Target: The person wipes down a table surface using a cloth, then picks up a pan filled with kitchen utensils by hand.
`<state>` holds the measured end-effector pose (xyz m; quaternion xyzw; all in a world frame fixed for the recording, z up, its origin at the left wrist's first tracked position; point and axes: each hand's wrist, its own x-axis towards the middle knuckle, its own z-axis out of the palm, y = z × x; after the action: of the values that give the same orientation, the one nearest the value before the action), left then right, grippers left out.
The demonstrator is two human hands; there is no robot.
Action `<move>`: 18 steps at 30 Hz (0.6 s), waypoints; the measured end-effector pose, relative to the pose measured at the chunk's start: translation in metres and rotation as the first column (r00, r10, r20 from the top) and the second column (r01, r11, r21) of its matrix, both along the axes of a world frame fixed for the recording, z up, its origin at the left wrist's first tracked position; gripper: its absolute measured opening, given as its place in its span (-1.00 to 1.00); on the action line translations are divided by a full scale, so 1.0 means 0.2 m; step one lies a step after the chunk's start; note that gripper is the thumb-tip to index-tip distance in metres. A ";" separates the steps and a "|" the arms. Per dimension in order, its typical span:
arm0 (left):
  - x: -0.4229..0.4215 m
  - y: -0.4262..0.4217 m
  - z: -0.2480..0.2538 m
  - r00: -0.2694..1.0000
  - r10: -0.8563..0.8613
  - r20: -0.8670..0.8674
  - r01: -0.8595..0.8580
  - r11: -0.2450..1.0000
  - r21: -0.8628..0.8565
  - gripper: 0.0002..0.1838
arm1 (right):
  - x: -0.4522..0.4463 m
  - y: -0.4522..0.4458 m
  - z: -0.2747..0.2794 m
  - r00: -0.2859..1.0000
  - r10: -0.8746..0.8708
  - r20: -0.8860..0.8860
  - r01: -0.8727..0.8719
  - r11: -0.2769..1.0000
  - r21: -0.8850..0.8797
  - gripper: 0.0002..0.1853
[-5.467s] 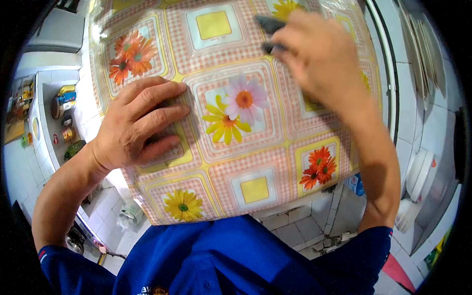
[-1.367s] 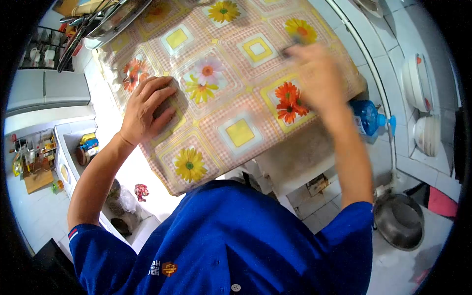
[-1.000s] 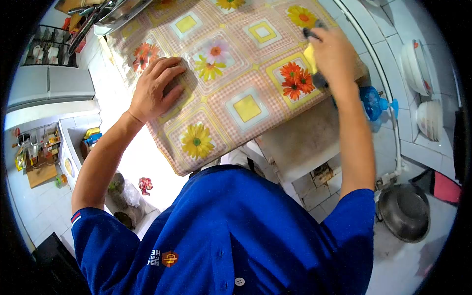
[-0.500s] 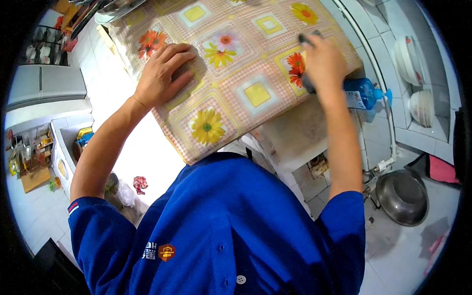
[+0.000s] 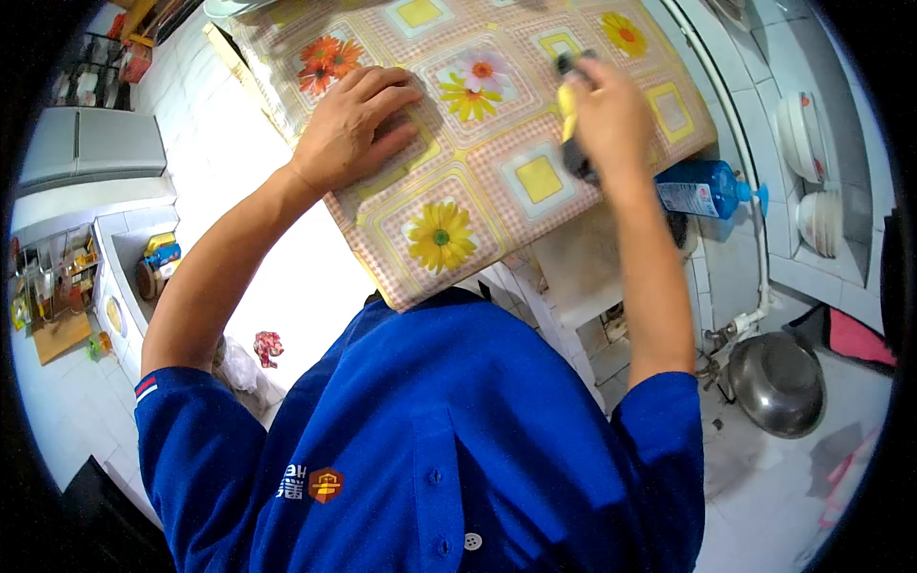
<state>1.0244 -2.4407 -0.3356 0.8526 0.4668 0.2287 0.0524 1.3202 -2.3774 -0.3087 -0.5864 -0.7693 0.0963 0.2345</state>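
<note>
A flower-patterned cloth covers the table in front of my body. My left hand rests on its left part, fingers apart, with nothing held. Over the right part, my right hand is closed round a black and yellow cloth or rag. Dark ends of it stick out on both sides of my fingers, and the rest is hidden in my palm.
A blue bottle lies beside the table's right edge. A metal basin stands at the lower right, below a white pipe. White bowls sit on the right. Pans touch the table's far left corner, and a shelf unit is at the left.
The view has shifted, so the table's near left corner appears farther right. My right hand has moved over the cloth, still holding the black and yellow thing. My left hand stays on the cloth.
</note>
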 end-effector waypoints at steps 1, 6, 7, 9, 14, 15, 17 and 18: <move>-0.01 0.00 0.00 1.000 -0.009 0.019 0.009 1.000 -0.023 -0.57 | -0.06 -0.05 -0.03 0.985 0.107 0.134 -0.114 0.992 0.046 -0.71; 0.00 0.01 0.00 0.999 -0.023 0.031 0.024 1.000 -0.014 -0.57 | -0.43 -0.61 0.03 0.585 0.755 -0.297 -0.793 0.609 -0.014 -0.92; -0.01 0.01 -0.01 1.000 -0.010 0.025 0.010 1.000 -0.020 -0.56 | -0.42 -0.58 0.05 0.589 0.755 -0.290 -0.791 0.611 -0.016 -0.92; -0.01 0.01 -0.01 0.999 -0.017 0.027 0.017 1.000 0.002 -0.57 | -0.38 -0.46 0.09 0.695 0.665 -0.274 -0.671 0.736 0.085 -0.90; 0.00 0.00 0.00 0.999 -0.006 0.034 0.006 1.000 -0.021 -0.58 | 0.01 -0.04 0.05 0.990 0.056 -0.127 -0.044 0.995 0.093 -0.77; 0.01 0.00 0.00 0.999 -0.008 0.038 0.009 1.000 -0.025 -0.58 | 0.04 -0.03 0.03 0.958 -0.151 -0.242 0.109 0.978 -0.180 -0.70; 0.01 0.01 0.00 1.000 0.002 -0.003 -0.002 1.000 0.019 -0.61 | -0.04 -0.17 -0.03 0.985 0.168 0.043 -0.167 0.985 -0.032 -0.69; 0.01 0.00 0.01 1.000 0.000 0.015 0.000 1.000 0.020 -0.61 | -0.01 -0.22 -0.02 0.986 0.162 0.038 -0.161 0.986 -0.037 -0.69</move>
<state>1.0267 -2.4398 -0.3339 0.8514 0.4641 0.2397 0.0472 1.3176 -2.4215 -0.3131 -0.5280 -0.8172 0.1158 0.2002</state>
